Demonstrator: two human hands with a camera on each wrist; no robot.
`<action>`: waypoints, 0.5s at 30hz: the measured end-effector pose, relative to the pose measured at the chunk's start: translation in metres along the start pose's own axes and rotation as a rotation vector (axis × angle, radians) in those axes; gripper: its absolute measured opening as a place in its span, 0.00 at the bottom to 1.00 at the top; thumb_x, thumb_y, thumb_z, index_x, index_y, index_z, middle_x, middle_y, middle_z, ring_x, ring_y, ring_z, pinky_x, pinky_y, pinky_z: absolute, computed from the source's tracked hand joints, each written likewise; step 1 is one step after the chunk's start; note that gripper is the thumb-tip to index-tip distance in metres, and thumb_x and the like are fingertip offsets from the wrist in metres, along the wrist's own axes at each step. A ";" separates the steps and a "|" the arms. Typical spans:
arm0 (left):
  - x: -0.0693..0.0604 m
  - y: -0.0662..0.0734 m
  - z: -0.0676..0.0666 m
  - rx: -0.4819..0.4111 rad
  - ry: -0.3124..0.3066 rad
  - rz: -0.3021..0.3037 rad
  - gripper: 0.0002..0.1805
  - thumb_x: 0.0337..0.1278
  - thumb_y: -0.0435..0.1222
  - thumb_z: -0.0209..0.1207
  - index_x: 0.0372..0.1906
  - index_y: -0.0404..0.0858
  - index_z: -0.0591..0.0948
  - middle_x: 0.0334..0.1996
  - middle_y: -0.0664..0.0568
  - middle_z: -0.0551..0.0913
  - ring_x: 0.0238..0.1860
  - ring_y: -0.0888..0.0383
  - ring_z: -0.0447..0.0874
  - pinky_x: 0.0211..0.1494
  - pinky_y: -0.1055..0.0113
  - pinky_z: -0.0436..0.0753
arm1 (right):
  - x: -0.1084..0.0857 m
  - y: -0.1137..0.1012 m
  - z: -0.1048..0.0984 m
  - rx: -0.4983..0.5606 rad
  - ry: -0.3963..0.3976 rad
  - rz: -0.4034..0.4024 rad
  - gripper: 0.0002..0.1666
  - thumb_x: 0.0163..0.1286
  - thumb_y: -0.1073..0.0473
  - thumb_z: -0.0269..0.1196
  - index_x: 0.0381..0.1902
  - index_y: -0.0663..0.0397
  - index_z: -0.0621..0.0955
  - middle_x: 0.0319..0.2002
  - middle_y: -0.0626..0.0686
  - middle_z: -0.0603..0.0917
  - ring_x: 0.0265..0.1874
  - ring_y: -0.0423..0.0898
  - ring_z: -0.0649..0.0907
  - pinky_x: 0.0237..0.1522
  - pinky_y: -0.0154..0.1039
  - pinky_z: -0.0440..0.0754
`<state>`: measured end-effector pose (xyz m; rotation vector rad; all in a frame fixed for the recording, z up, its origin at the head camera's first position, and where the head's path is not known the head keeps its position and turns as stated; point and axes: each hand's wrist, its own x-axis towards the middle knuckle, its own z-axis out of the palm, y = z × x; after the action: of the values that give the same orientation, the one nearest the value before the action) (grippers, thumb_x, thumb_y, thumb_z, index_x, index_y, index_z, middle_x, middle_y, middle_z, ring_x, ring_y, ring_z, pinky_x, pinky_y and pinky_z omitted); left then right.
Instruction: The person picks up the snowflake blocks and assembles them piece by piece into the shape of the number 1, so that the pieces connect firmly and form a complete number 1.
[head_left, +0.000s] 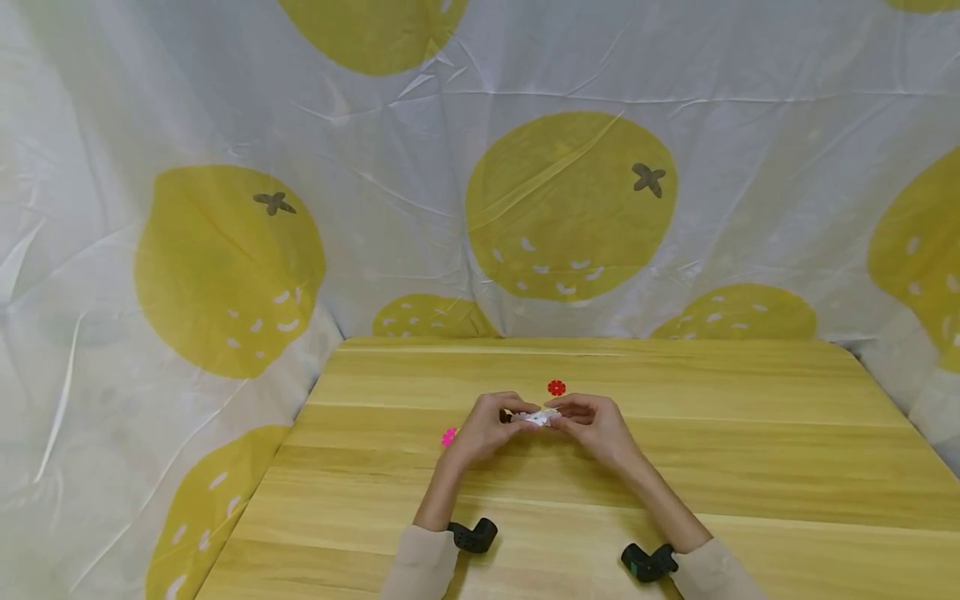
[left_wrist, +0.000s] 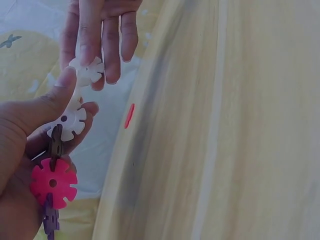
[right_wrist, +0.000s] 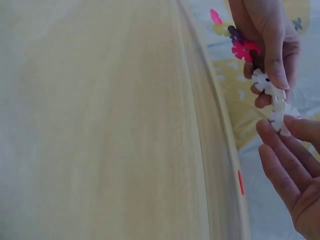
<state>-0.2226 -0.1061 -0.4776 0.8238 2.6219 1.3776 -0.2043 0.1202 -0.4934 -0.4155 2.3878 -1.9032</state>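
Note:
My left hand [head_left: 483,427] grips a chain of notched plastic snowflake discs, its thumb over a white part near one end. In the left wrist view the chain has a white disc [left_wrist: 73,123], a brown disc [left_wrist: 57,139], a pink disc [left_wrist: 61,182] and a purple disc [left_wrist: 50,218]. My right hand [head_left: 602,429] pinches the white end disc [left_wrist: 91,74] between thumb and index finger, other fingers extended. Both hands meet above the table. Fingers partly hide the white joints. Farther along, another pink disc [right_wrist: 215,16] shows beyond the left hand.
A red snowflake disc [head_left: 557,387] lies on the wooden table [head_left: 750,433] just beyond the hands. A lemon-print cloth [head_left: 405,200] hangs behind the table and along its left side. Black wrist cameras sit at both cuffs.

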 end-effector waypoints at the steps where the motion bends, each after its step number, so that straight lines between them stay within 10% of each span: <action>1: 0.000 0.000 0.000 0.005 0.002 0.004 0.11 0.62 0.35 0.70 0.48 0.37 0.91 0.40 0.49 0.90 0.36 0.64 0.76 0.38 0.75 0.77 | 0.000 0.000 -0.001 -0.025 0.004 -0.005 0.13 0.67 0.64 0.71 0.49 0.58 0.89 0.45 0.61 0.91 0.40 0.50 0.92 0.42 0.37 0.89; 15: -0.002 0.002 -0.001 -0.027 0.005 -0.036 0.12 0.62 0.37 0.71 0.49 0.40 0.91 0.40 0.52 0.90 0.36 0.63 0.77 0.36 0.74 0.78 | 0.001 0.001 -0.006 0.034 -0.037 -0.030 0.13 0.69 0.66 0.69 0.51 0.62 0.89 0.48 0.64 0.90 0.39 0.51 0.93 0.46 0.46 0.90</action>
<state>-0.2203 -0.1070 -0.4752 0.7671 2.6027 1.4039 -0.2063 0.1260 -0.4930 -0.4821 2.3359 -1.9278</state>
